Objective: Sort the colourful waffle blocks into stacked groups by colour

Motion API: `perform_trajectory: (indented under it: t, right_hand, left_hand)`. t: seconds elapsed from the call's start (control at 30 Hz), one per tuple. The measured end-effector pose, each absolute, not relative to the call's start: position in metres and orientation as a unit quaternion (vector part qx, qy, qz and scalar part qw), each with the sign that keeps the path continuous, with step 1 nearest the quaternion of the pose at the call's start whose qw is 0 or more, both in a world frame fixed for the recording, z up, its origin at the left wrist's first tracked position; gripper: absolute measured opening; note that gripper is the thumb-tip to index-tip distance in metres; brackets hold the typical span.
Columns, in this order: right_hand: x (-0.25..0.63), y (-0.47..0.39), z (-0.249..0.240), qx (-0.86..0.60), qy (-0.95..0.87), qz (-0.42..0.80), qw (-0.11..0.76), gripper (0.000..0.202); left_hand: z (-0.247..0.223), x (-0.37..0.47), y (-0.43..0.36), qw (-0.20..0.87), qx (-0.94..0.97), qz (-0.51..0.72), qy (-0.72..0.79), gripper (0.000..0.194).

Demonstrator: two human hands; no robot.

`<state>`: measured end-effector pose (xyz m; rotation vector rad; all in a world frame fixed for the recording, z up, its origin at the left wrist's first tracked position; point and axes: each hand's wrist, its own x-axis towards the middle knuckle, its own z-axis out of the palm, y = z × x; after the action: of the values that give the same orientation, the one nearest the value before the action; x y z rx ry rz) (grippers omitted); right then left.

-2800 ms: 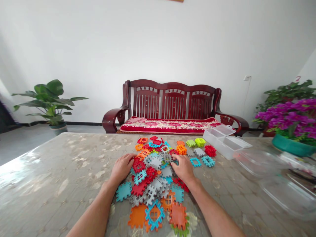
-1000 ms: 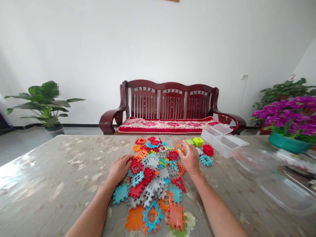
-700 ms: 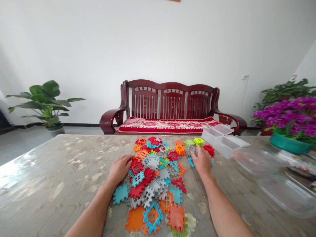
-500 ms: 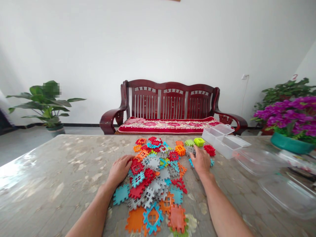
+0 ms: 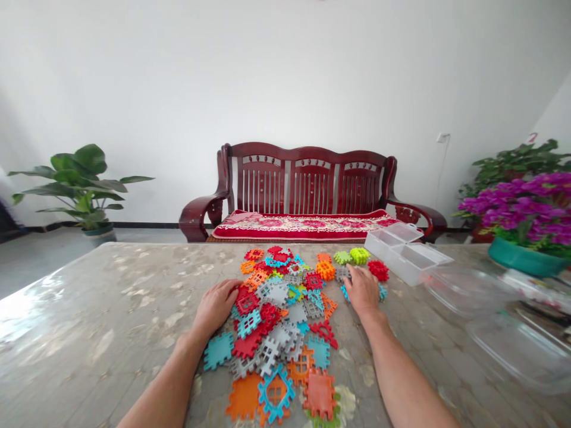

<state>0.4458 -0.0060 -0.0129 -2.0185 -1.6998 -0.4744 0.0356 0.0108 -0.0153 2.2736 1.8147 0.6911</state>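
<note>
Red, orange, grey, blue and green toothed plastic pieces lie in a loose heap, with a grey piece (image 5: 279, 293) near its middle. My left hand (image 5: 217, 302) rests at the heap's left edge, fingers spread, beside a red piece (image 5: 247, 301). To the right, my right hand (image 5: 362, 288) lies open over some blue pieces (image 5: 382, 292), its fingertips by a grey piece (image 5: 341, 273). Just beyond that hand sit yellow-green pieces (image 5: 359, 255) and a red stack (image 5: 379, 270). Neither hand grips anything visible.
A clear divided box (image 5: 410, 261) stands open at the right, with clear lids (image 5: 520, 351) nearer me on the table (image 5: 111, 333). Purple flowers in a green pot (image 5: 526, 257) are at the far right. A wooden bench (image 5: 312, 178) stands behind the table.
</note>
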Motion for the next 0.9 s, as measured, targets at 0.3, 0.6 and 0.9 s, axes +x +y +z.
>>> perform_trajectory:
  t: [0.3, 0.6, 0.9]
  right_hand:
    - [0.448, -0.009, -0.013, -0.718, -0.622, -0.165, 0.266, 0.026]
    - [0.446, -0.014, -0.009, -0.744, -0.592, -0.152, 0.268, 0.032]
    - [0.450, -0.019, -0.003, -0.754, -0.547, -0.156, 0.328, 0.045]
  left_hand:
    - [-0.014, 0.036, 0.010, 0.082, 0.756, 0.234, 0.606, 0.040]
    - [-0.018, 0.033, 0.013, 0.075, 0.762, 0.234, 0.600, 0.041]
    - [-0.014, 0.036, 0.011, 0.075, 0.759, 0.238, 0.602, 0.041]
